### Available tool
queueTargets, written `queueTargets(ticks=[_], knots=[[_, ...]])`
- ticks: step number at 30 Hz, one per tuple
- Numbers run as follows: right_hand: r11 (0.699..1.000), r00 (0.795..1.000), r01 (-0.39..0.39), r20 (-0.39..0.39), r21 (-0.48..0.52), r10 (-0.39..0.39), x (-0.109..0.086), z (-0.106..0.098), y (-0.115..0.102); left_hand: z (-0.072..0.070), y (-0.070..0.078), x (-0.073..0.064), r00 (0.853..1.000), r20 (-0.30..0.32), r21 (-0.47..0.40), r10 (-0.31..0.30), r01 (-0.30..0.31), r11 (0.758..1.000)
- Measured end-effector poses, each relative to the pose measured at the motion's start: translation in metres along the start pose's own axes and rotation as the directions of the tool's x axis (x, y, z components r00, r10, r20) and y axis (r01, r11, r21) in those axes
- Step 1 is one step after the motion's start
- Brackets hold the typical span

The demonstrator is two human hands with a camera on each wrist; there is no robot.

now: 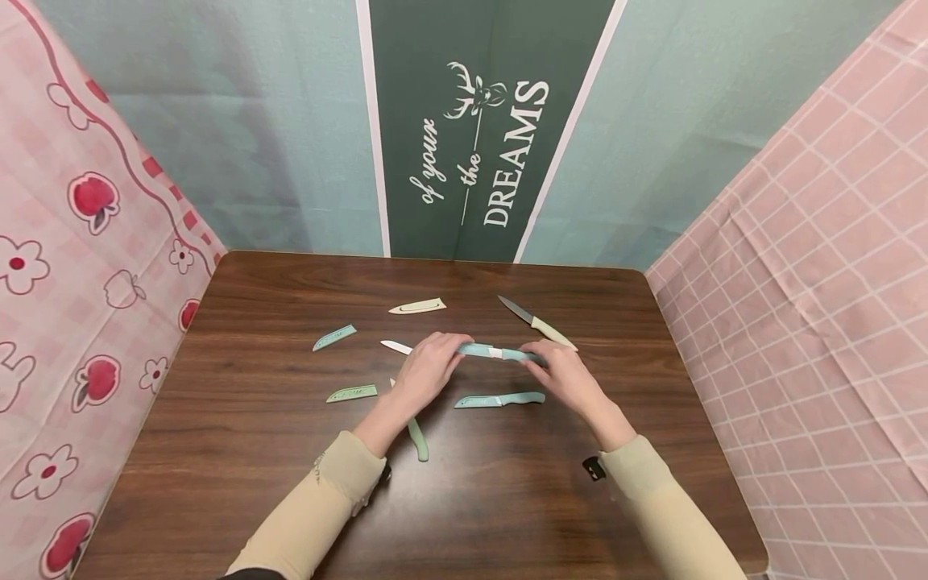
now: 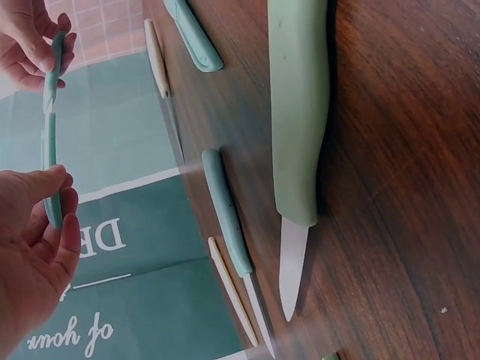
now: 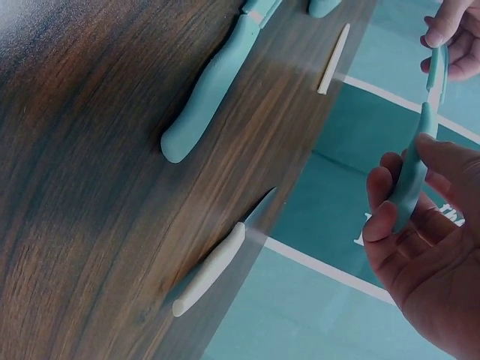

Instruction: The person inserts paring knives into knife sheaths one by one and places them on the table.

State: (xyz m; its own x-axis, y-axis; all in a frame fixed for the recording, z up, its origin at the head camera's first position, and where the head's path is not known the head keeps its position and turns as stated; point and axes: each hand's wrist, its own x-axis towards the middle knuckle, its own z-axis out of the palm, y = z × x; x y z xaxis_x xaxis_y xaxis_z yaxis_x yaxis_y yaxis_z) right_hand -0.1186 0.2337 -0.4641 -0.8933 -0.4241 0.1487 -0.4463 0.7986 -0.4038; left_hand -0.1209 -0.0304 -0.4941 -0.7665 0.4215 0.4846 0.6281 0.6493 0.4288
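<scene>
On the brown wood-grain counter (image 1: 507,499) I count five knives and five sheaths, including those in hand. Nearest to the front edge lies a bare green knife (image 1: 418,441) with smooth handle; right of it is a sheathed blue knife (image 1: 522,398). The green sheath (image 1: 352,393), towards the left edge, has dark marks too small for reading. Raised over the counter's middle is the held blue knife (image 3: 409,180): the left grip (image 1: 430,364) pinches its sheath (image 1: 477,349), the right grip (image 1: 569,376) holds its curved handle, and a white part shows between. Partly covered by the left grip lies a bare blue knife (image 2: 225,210) with white blade; a loose blue sheath (image 1: 334,337) is nearer to the left edge. Towards the far right corner is a cream-handled knife (image 1: 551,333) with grey blade; near the far edge, a slim cream sheath (image 1: 418,306). Behind, a dark green cloth panel (image 1: 449,32) reads "of your", "the", "DREAMS".
</scene>
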Motion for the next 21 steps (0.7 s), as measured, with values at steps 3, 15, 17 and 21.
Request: queueTargets(ticks=[3, 15, 17, 21], knots=[[1.000, 1.000, -0.008, 0.008, 0.002, 0.008, -0.0002, 0.0010, 0.0000, 0.0003, 0.0010, 0.0001, 1.000, 0.002, 0.000, 0.001, -0.001, 1.000], [1.000, 1.000, -0.014, 0.018, -0.001, 0.014, 0.0007, 0.0030, -0.0007, 0.0037, 0.0049, 0.0013, 1.000, 0.000, 0.000, 0.014, -0.014, 1.000], [1.000, 1.000, -0.016, 0.022, 0.005, 0.016, 0.0010, 0.0028, -0.0013, 0.0041, 0.0058, 0.0015, 1.000, 0.008, -0.005, 0.013, -0.013, 1.000], [1.000, 0.999, -0.017, 0.029, 0.010, 0.017, 0.0010, 0.0018, -0.0029, 0.0051, 0.0070, 0.0016, 1.000, 0.018, -0.009, 0.019, -0.019, 1.000]])
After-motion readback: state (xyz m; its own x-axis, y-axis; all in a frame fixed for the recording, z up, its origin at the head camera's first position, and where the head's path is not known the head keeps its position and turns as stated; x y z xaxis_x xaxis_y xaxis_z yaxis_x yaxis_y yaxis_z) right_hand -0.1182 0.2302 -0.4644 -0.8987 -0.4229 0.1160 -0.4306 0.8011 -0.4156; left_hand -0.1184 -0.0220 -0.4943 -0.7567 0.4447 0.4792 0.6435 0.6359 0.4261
